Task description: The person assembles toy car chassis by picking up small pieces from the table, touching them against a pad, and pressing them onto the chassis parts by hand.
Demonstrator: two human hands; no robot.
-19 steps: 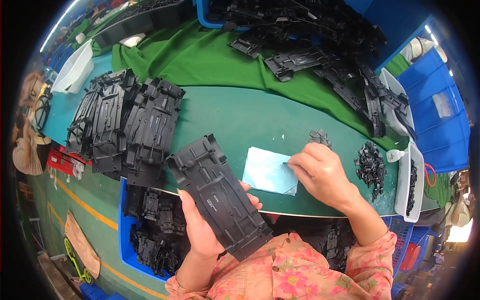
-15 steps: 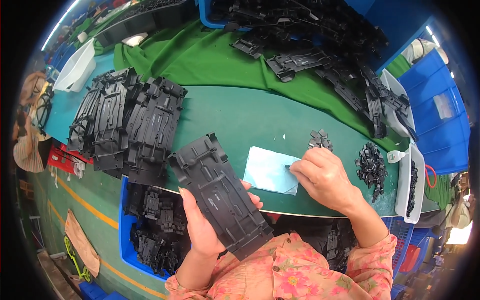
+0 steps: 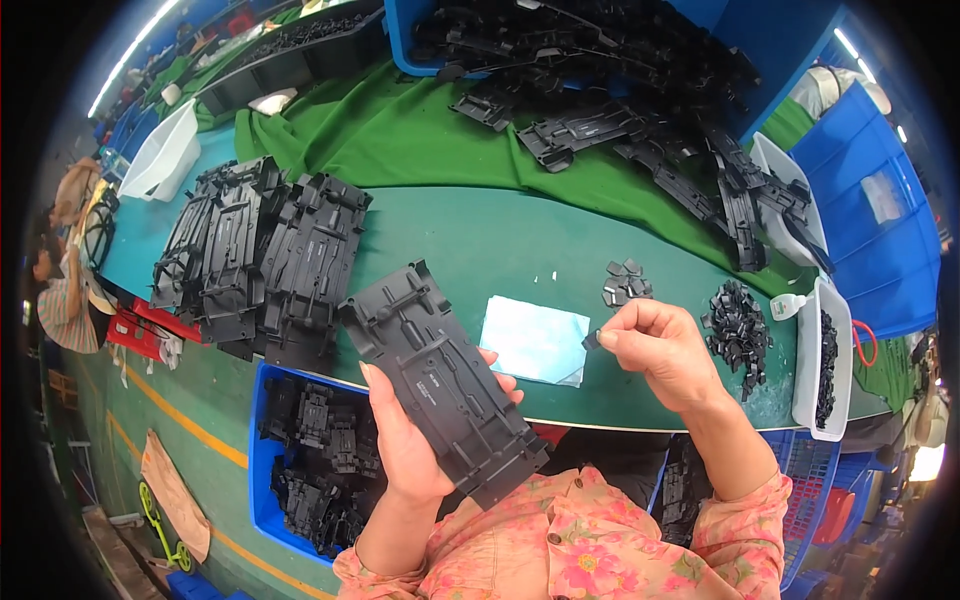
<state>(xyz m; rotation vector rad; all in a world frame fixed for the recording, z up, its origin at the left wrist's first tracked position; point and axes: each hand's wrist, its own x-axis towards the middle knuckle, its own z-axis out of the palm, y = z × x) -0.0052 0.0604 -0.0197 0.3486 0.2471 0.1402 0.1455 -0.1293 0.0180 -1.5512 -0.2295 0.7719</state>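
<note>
My left hand (image 3: 405,440) is wrapped round a long black plastic tray-like part (image 3: 440,385), thumb on its left edge and fingertips showing at its right. The part is tilted above the table's front edge. Between thumb and forefinger, my right hand (image 3: 655,350) pinches a small black piece (image 3: 591,341), just off the right edge of a pale blue sheet stack (image 3: 535,340). Beyond that hand lies a small cluster of black pieces (image 3: 627,283), and a larger pile of black pieces (image 3: 738,335) sits to its right.
Similar black parts (image 3: 315,260) lean together at the left of the green table (image 3: 440,230). A blue crate (image 3: 265,480) of parts stands below the edge. More parts spill from a big blue bin (image 3: 400,40) onto green cloth (image 3: 400,140). A white bin (image 3: 835,400) stands right.
My right hand has drawn slightly back from the sheets, and the small piece in its pinch shows more plainly. The long part stays in my left hand. The view has shifted a little.
</note>
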